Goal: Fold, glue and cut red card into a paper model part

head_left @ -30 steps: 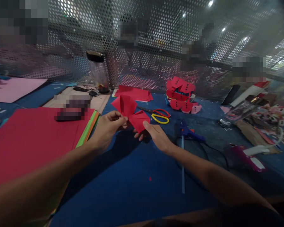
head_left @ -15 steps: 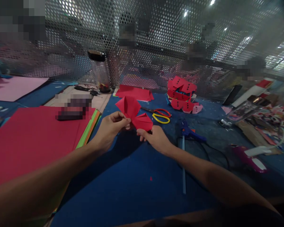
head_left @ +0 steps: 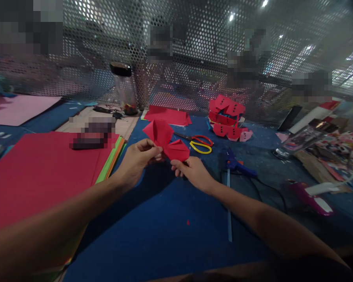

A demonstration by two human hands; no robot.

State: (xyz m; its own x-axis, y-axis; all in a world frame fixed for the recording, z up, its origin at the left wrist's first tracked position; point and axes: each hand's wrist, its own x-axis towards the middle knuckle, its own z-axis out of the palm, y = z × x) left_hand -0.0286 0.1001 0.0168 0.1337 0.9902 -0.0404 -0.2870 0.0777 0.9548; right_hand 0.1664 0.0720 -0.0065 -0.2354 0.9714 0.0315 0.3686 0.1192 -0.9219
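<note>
A folded red paper piece [head_left: 161, 135], shaped much like a bow with two flared halves, is held up over the blue table. My left hand [head_left: 138, 158] pinches it near its narrow middle between thumb and fingers. At the lower edge of its right half, my right hand [head_left: 194, 172] grips the paper, thumb on top. Just behind the paper lie scissors [head_left: 200, 144] with one red and one yellow handle loop. The paper hides part of their blades.
Red paper sheets [head_left: 44, 168] are stacked at left, a blurred dark object on them. A blue glue gun [head_left: 238, 166] with a long glue stick lies right. Dotted red paper pieces [head_left: 228, 117], a black-lidded jar [head_left: 125, 90] and red sheets [head_left: 167, 115] stand near the perforated metal screen.
Almost nothing differs. Both hands keep their hold on the red paper, which has shifted very slightly; the view has moved a touch.
</note>
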